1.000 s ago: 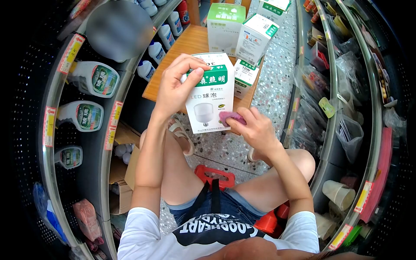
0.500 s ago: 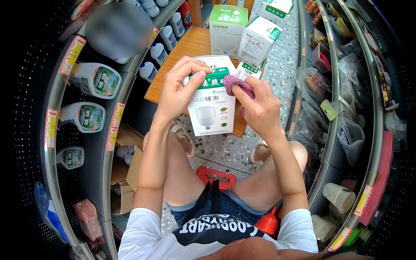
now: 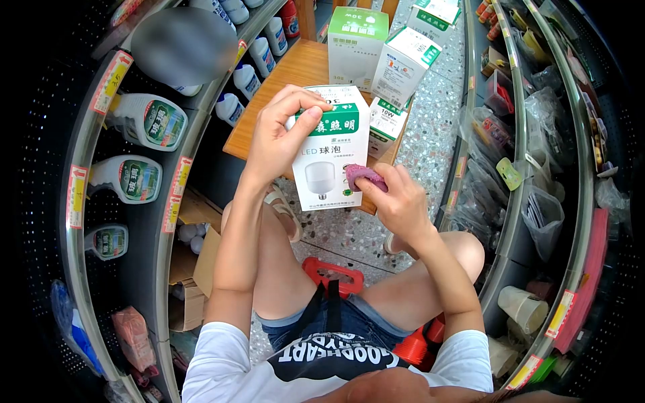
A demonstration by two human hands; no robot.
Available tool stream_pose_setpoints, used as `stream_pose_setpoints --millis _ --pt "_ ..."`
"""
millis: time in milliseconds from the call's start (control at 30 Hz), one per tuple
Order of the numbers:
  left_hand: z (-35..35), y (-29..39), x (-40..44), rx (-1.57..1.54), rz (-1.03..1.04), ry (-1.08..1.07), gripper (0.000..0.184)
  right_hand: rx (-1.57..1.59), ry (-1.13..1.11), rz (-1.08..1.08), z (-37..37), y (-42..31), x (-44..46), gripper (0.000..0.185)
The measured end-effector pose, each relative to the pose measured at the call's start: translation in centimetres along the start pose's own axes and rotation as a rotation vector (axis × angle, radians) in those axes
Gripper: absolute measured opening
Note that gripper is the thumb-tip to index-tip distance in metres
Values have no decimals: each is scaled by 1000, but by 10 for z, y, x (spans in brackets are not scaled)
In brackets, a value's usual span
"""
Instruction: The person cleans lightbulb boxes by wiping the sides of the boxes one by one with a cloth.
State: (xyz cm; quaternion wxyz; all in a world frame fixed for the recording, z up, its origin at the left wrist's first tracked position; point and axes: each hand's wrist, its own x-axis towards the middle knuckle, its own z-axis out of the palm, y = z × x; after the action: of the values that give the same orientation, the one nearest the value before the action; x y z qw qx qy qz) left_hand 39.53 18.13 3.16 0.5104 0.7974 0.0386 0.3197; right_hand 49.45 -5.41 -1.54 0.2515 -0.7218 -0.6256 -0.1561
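A white and green LED bulb box is held up in front of me, its printed front facing my head. My left hand grips its upper left edge, thumb on the green band and fingers over the top. In my right hand a purple cloth is bunched, pressed against the lower right of the box's front. Behind it, a green-topped bulb box, a taller white box and a small 10W box stand on a wooden stool.
Another bulb box is farther back. On the left shelf are several spray bottles, with an open cardboard carton below. Bagged goods and plastic cups fill the right shelves. A red plastic stool is beneath me.
My right hand has moved down with the purple cloth, from the box's upper right edge to its lower right front. My left hand and the box have stayed nearly still.
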Motion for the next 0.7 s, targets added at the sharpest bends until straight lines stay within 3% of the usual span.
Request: stream_pose_setpoints --millis 400,700 --pt "-1 -1 1 28 14 3 17 -139 124 75 -1 -1 28 36" --pt "-1 0 2 24 -74 0 20 -22 28 9 7 -12 2 33"
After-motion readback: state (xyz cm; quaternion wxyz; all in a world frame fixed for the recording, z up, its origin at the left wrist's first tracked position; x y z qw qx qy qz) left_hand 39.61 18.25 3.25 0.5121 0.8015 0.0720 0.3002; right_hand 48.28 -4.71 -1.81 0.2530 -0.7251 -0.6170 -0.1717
